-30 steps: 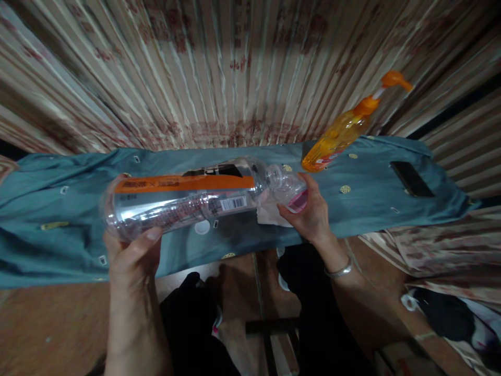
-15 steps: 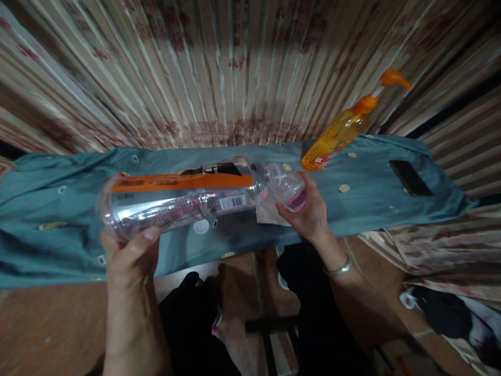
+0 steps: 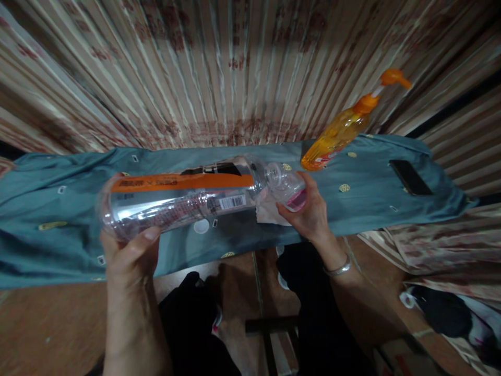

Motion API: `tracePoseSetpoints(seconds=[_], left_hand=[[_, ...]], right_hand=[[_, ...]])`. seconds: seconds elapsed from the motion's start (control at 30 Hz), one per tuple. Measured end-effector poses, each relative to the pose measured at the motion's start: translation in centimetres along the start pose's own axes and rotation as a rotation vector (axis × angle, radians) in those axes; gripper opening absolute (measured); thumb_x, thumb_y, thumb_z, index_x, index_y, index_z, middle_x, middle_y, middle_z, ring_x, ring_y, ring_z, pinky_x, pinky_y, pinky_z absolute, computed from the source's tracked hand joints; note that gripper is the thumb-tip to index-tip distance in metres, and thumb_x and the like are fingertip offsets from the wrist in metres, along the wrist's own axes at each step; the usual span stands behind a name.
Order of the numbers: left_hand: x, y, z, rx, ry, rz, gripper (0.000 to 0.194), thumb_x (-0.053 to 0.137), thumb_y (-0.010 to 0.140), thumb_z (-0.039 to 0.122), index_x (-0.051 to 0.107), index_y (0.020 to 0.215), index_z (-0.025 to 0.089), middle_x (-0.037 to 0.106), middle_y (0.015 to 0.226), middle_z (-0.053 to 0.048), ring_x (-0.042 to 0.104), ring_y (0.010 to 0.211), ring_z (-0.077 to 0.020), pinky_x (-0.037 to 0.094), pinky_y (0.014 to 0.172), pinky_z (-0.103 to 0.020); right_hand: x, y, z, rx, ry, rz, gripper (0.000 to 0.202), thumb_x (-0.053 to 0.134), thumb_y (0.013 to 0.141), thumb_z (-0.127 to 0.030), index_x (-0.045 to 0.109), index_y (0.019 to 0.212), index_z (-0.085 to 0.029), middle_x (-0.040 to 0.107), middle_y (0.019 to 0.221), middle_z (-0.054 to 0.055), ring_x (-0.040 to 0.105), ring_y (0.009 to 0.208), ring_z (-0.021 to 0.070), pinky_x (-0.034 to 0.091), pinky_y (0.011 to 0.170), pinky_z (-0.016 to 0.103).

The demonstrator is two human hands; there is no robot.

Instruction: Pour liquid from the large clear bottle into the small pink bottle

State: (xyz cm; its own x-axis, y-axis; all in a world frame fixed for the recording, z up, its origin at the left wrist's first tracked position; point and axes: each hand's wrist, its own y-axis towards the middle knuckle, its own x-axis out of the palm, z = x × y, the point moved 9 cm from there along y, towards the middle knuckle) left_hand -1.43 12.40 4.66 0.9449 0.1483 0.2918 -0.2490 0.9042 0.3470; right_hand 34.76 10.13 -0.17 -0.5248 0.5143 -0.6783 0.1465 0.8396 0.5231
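Observation:
My left hand (image 3: 131, 253) is closed around the base end of a large clear plastic bottle (image 3: 180, 196) with an orange and silver label and a barcode. The bottle lies nearly level in the air, its neck end pointing right. My right hand (image 3: 309, 211) grips a small clear plastic bottle (image 3: 287, 185) with a pink label, fingers and thumb on its base end. The small bottle's neck faces the large bottle's neck end; whether the two touch, I cannot tell. Below them, a piece of white paper (image 3: 270, 215) and a round white disc (image 3: 201, 226) rest on the cloth.
A teal patterned cloth (image 3: 364, 209) covers the long table. An orange pump bottle (image 3: 336, 136) stands at the back right, with a black phone (image 3: 410, 177) farther right. A pleated curtain (image 3: 219, 73) hangs behind. Below are my legs and a dark stool-like frame (image 3: 270, 326).

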Motion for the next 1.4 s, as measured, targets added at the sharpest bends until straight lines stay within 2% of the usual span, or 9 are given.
tracePoseSetpoints(seconds=[0.13, 0.3, 0.5, 0.7, 0.9, 1.27, 1.4], left_hand=[[-0.09, -0.06, -0.27, -0.012, -0.046, 0.014, 0.082, 0.096, 0.038, 0.030, 0.074, 0.116, 0.035, 0.065, 0.120, -0.001, 0.056, 0.121, -0.0271, 0.047, 0.110, -0.044], [0.28, -0.05, -0.20, -0.025, -0.030, 0.004, 0.070, 0.095, 0.039, 0.032, 0.075, 0.106, 0.035, 0.066, 0.116, -0.001, 0.059, 0.117, -0.0269, 0.050, 0.104, -0.041], [-0.12, -0.01, -0.31, -0.032, -0.061, 0.031, 0.081, 0.097, 0.037, 0.028, 0.075, 0.114, 0.034, 0.067, 0.113, 0.000, 0.060, 0.108, -0.0211, 0.053, 0.096, -0.033], [-0.21, -0.09, -0.46, -0.032, -0.036, 0.020, 0.064, 0.096, 0.039, 0.033, 0.079, 0.101, 0.033, 0.069, 0.099, -0.001, 0.062, 0.099, -0.0207, 0.055, 0.086, -0.032], [-0.20, -0.13, -0.34, -0.044, -0.050, 0.028, 0.068, 0.097, 0.038, 0.030, 0.078, 0.103, 0.036, 0.069, 0.107, 0.001, 0.062, 0.102, -0.0203, 0.055, 0.084, -0.030], [0.00, -0.25, -0.05, -0.026, -0.014, 0.021, 0.076, 0.094, 0.041, 0.028, 0.072, 0.114, 0.036, 0.067, 0.122, -0.001, 0.060, 0.120, -0.0285, 0.051, 0.104, -0.044], [0.09, -0.22, -0.01, -0.028, -0.012, 0.020, 0.076, 0.094, 0.041, 0.028, 0.072, 0.113, 0.034, 0.068, 0.115, -0.002, 0.060, 0.120, -0.0301, 0.048, 0.107, -0.047]], right_hand=[[-0.08, 0.01, -0.05, -0.004, -0.002, -0.001, 0.082, 0.077, 0.072, -0.038, 0.040, 0.144, -0.023, 0.063, 0.136, 0.014, 0.065, 0.121, 0.0341, 0.056, 0.100, 0.055], [-0.03, 0.01, 0.00, -0.011, -0.012, -0.005, 0.082, 0.077, 0.073, -0.037, 0.040, 0.145, -0.023, 0.063, 0.136, 0.014, 0.064, 0.124, 0.0345, 0.055, 0.102, 0.056], [0.00, 0.00, -0.11, -0.035, -0.022, 0.005, 0.082, 0.076, 0.072, -0.036, 0.040, 0.144, -0.023, 0.062, 0.137, 0.015, 0.063, 0.125, 0.0350, 0.055, 0.103, 0.057], [0.08, -0.01, -0.10, -0.049, -0.022, 0.009, 0.082, 0.075, 0.072, -0.035, 0.039, 0.144, -0.022, 0.062, 0.137, 0.015, 0.062, 0.126, 0.0354, 0.053, 0.104, 0.057], [0.18, -0.01, -0.01, -0.054, -0.031, -0.001, 0.082, 0.075, 0.072, -0.034, 0.038, 0.144, -0.023, 0.062, 0.136, 0.015, 0.062, 0.125, 0.0358, 0.053, 0.103, 0.058], [0.26, -0.09, 0.08, -0.068, -0.035, 0.004, 0.083, 0.075, 0.073, -0.036, 0.038, 0.146, -0.023, 0.061, 0.138, 0.015, 0.061, 0.128, 0.0357, 0.052, 0.105, 0.059], [0.28, -0.05, 0.09, -0.061, -0.037, -0.002, 0.082, 0.075, 0.073, -0.035, 0.039, 0.145, -0.022, 0.062, 0.136, 0.015, 0.062, 0.126, 0.0352, 0.053, 0.104, 0.058]])
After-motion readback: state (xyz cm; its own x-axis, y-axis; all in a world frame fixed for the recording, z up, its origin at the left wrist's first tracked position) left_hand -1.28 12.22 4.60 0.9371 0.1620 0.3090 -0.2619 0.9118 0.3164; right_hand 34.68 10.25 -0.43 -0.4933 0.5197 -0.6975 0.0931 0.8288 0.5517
